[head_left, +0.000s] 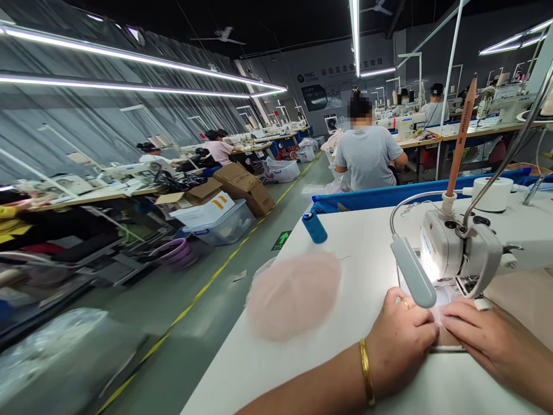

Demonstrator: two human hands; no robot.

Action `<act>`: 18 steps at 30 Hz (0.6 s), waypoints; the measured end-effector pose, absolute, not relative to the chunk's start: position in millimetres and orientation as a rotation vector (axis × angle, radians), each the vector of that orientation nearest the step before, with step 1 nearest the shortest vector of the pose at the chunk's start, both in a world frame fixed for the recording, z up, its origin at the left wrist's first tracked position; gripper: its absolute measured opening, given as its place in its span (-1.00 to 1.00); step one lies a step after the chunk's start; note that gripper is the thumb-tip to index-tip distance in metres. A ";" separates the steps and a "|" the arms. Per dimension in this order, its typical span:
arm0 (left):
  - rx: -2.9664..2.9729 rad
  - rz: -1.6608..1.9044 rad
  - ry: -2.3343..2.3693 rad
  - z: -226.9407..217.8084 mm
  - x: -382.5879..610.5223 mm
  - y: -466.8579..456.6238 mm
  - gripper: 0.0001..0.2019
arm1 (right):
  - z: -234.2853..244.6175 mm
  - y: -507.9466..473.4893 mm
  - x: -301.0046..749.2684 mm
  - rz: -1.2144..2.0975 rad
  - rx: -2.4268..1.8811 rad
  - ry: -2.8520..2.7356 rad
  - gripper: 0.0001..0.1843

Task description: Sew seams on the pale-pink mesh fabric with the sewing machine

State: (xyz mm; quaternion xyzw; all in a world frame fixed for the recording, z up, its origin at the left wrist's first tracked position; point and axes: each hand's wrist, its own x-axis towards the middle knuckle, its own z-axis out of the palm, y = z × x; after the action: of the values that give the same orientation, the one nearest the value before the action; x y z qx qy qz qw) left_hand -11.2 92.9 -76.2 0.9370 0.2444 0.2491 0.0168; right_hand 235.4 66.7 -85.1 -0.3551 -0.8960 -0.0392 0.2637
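A white sewing machine [440, 242] stands at the right, its lamp lighting the needle area. My left hand [404, 334], with a gold bracelet and ring, has its fingers bent and closed on pale pink fabric [444, 339] in front of the presser foot. Close beside it, my right hand [488, 331] grips the same fabric with its fingers together. The fingertips and most of the fabric edge are hidden by the hands and the grey lamp arm [412, 274]. Left of the machine lies a sheer pink fabric piece [296, 294], blurred.
A blue thread cone [314, 227] stands near the white tabletop's [345, 374] left edge. A brown pencil [462, 132] sticks up from the machine, with a white thread spool [492, 193] behind. Blue cloth [389, 193] lines the far edge. A co-worker [367, 150] sits ahead; boxes [244, 181] flank the aisle.
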 end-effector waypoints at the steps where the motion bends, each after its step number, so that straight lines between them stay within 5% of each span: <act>1: 2.910 0.770 0.754 -76.4 -11.6 92.4 -0.86 | -83.4 66.8 235.9 -0.130 -0.941 -2.436 -0.63; 18: 2.928 0.804 0.797 -76.1 -7.4 109.9 -0.81 | -100.8 73.1 233.3 -0.198 -1.198 -2.356 -0.52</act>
State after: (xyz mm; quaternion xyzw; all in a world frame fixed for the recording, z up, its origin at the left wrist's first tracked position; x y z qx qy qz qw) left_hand -7.4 109.9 -76.1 0.9327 0.2539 0.2561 0.0011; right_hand 233.3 73.1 -100.8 -0.4384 -0.8623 -0.0725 0.2430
